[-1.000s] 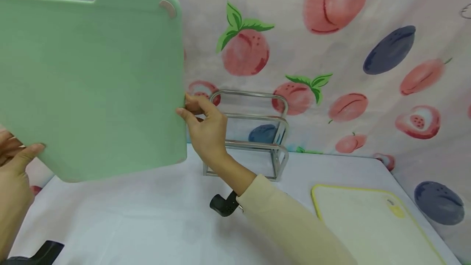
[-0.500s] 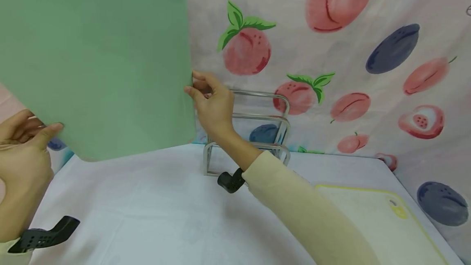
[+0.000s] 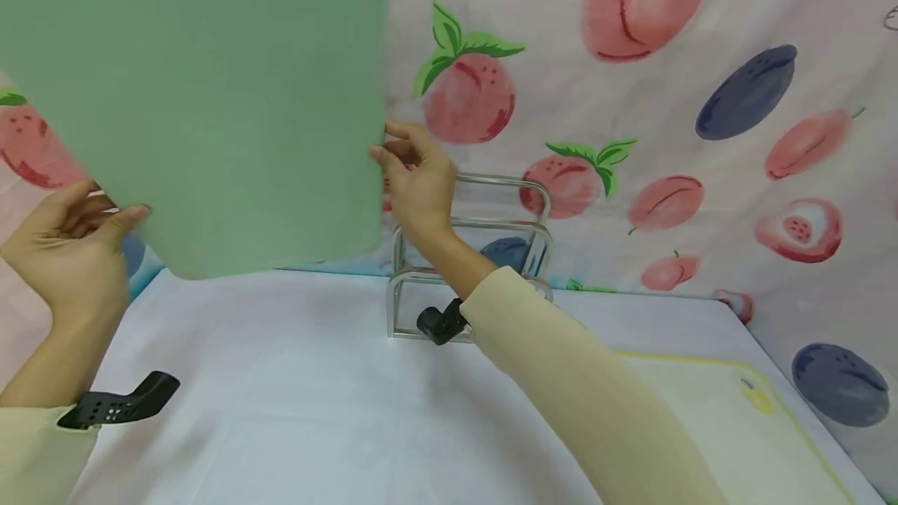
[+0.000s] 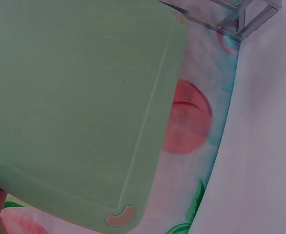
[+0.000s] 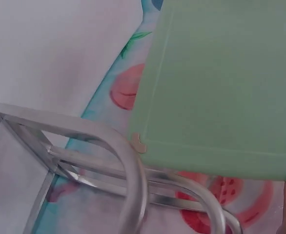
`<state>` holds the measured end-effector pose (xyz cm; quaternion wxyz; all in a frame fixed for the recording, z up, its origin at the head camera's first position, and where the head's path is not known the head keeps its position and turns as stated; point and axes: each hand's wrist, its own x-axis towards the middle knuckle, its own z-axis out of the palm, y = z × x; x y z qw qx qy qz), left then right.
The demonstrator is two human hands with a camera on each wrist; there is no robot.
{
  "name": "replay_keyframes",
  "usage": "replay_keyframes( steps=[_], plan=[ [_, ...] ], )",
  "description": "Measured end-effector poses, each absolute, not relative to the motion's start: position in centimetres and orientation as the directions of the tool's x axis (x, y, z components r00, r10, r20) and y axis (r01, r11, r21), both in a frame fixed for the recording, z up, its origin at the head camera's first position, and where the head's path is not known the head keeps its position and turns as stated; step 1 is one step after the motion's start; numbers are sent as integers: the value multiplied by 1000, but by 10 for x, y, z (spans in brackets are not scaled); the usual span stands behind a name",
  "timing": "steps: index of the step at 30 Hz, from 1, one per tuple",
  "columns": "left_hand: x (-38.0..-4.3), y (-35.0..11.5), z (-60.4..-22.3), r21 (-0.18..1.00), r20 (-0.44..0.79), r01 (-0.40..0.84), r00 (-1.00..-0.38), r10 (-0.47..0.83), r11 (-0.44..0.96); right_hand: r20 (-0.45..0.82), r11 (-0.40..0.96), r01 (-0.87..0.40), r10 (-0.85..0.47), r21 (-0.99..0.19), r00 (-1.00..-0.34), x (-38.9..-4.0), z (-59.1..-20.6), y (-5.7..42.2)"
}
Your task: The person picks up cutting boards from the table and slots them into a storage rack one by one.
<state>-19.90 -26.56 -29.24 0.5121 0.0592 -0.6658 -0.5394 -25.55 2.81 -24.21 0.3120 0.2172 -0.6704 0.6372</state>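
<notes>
Large board [image 3: 231, 115], 10 o'clock: plain mint green, pinkish-tan corner patches [image 4: 121, 216]
Flat board [image 3: 691, 396], 4 o'clock: off-white, yellow rim [image 3: 687, 358] and corner spot [image 3: 759, 400]
Rack [image 5: 139, 195]: silver
Bench [image 3: 302, 388]: plain white
Sleeves [image 3: 561, 380]: pale cream
Wrist mounts [image 3: 122, 407]: black
Backdrop [image 3: 554, 84]: pale pinkish, printed red-pink fruit [image 3: 470, 104], dark-blue fruit [image 3: 747, 92], bright-green leaves [image 3: 491, 44]

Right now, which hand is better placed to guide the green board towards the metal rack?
Probably the right hand: it grips the green board nearer the metal rack; the left hand holds the opposite side.
</notes>
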Motion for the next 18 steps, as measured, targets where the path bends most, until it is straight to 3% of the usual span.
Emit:
replay_keyframes(
  steps=[3,10,18],
  plan=[
    [-205,-262,-288,764,636,490,-463,-618,420,685,94,-679,146,-728,-714,-259,-244,31],
    [-215,-247,-286,734,537,676,-518,-666,66,650,122,-639,191,-759,-736,-265,-245,39],
    [-226,-241,-295,779,452,627,-581,-677,-17,632,108,-624,186,-774,-752,-268,-252,51]
  ],
)
